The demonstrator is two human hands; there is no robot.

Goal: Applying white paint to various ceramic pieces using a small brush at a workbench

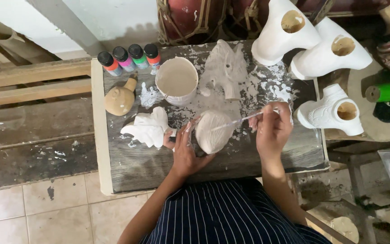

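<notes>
I see the left hand (186,156) closed around the near side of a rounded white-coated clay piece (213,131), steadying it at mid-table; the right hand (271,131) pinches a thin clear-handled paintbrush (242,119) shut, its tip resting on the piece's top; a white tub of paint (177,80) stands just beyond, four small paint bottles (129,58) at the far left. Risk, in my judgement: wet coating may smear under the left fingers; an elbow could tip the tub.

Weathered grey table (136,174), splashed with white paint. Resting on it: four paint bottles (129,58), tan gourd (120,99), white cup (177,80), white leaf-shaped figure (149,128), white carved mask (225,68).
</notes>
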